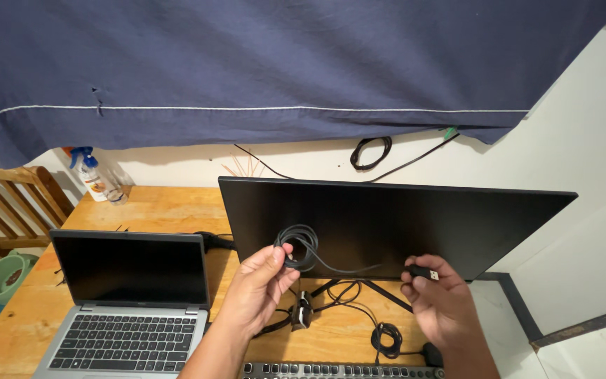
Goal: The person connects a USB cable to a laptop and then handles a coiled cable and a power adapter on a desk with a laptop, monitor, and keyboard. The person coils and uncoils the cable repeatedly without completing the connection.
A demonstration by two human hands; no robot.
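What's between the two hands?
In the head view, a black cable runs from the coil in the left hand to the plug in the right hand.

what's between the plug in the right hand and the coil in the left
Nothing visible. The right hand pinches the cable plug; the left hand holds the coiled black cable. Only the cable's own slack spans the open gap, in front of the dark monitor.

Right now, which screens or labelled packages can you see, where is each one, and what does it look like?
Monitor: centre of desk, wide black rectangle, screen dark.
Laptop: left of the monitor, open, grey body, dark screen.
Spray bottle: far left corner by the wall, clear with blue trigger, orange-and-white label.
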